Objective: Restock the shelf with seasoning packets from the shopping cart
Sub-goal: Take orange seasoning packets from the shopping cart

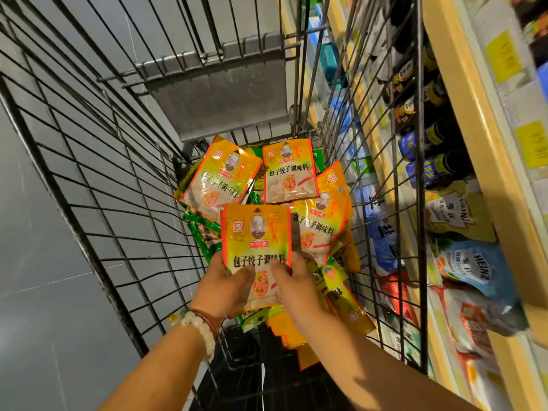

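A flat, glossy orange-yellow seasoning packet [257, 247] is held upright over the shopping cart [98, 161], pinched at its lower corners by the left hand [224, 287] and the right hand [292, 284], thumbs pressed on its front. Beyond and beneath the hands, a loose heap of packets [296, 185], orange and green, is piled in the wire basket. To the right of the right hand, the shelf [474, 120] is stocked with dark bottles [433, 140] and soft pouches [471, 268]. A pale bead bracelet [199, 327] is worn on the left wrist.

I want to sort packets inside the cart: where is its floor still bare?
Bare floor shows at the near end, between the packet pile and the near edge. The far end is crowded. Both hands, left and right, grip one packet.
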